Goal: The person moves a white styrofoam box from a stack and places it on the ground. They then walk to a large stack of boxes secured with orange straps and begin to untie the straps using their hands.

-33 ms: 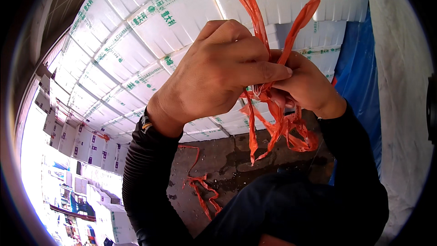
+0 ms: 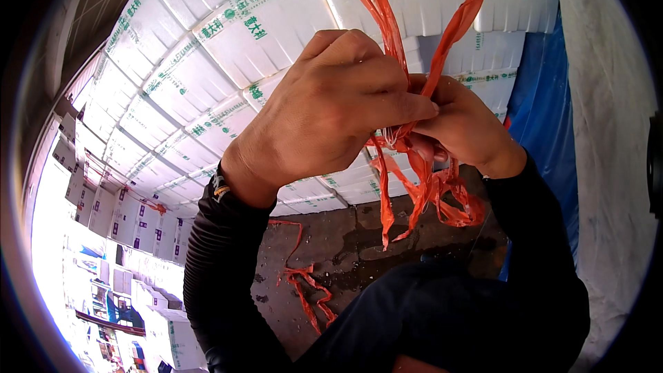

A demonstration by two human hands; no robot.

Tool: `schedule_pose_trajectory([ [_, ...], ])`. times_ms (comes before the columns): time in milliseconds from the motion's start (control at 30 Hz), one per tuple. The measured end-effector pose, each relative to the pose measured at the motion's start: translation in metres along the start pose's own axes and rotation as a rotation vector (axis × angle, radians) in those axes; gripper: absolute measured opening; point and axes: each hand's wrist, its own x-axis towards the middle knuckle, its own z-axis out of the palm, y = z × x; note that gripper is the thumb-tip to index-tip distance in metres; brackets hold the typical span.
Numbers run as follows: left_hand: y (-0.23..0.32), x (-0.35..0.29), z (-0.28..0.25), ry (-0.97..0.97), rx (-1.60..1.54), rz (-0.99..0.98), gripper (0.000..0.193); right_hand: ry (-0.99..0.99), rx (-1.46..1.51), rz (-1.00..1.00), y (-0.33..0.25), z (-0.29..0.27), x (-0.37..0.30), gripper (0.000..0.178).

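Both my hands meet in front of the stacked boxes, closed on strands of red plastic twine [image 2: 457, 31]. My left hand [image 2: 330, 107] pinches the twine where the strands come together, its thumb and forefinger reaching toward the other hand. Partly hidden behind it, my right hand [image 2: 464, 124] grips the same bundle with curled fingers. Two lengths run taut upward out of view, one to each side. Below the fingers hang loose loops and frayed ends [image 2: 456, 207]. Whether a knot sits under the fingers is hidden.
White foam boxes [image 2: 266, 21] with green print rise in a wall ahead. A blue tarp [image 2: 545, 131] and a pale sheet [image 2: 608, 166] hang at the right. Loose red twine [image 2: 307, 283] lies on the wet dark floor [image 2: 359, 235]. More boxes [image 2: 135, 221] stand at the left.
The hands have barely moved. The hanging twine ends have swung slightly to the right.
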Motion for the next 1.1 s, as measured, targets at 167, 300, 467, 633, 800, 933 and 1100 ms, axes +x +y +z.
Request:
schedule_pose_trajectory([
  [167,-0.002,-0.006,0.013,0.075,0.109,-0.088,0.031,0.085,-0.036,0.0,0.001,0.002,-0.002,0.014],
  [300,-0.001,-0.008,0.023,0.115,0.089,-0.154,0.034,0.287,-0.147,-0.252,0.022,0.007,-0.004,0.005],
  [467,0.001,-0.011,0.03,0.193,0.07,-0.252,0.034,0.536,-0.474,-0.765,0.048,0.006,0.011,0.004],
  [633,0.006,-0.018,0.03,0.209,0.163,-0.293,0.03,0.466,-0.643,-0.737,0.047,0.004,0.011,0.004],
  [800,0.007,-0.027,0.044,0.275,0.107,-0.42,0.027,0.355,-0.154,-0.437,0.045,0.012,0.013,0.005],
  [933,0.01,-0.035,0.05,0.332,0.038,-0.52,0.026,0.306,-0.05,-0.326,0.044,0.016,0.019,0.007],
  [1100,0.009,-0.041,0.062,0.381,0.017,-0.545,0.023,0.322,-0.011,-0.315,0.053,0.02,0.024,0.009],
])
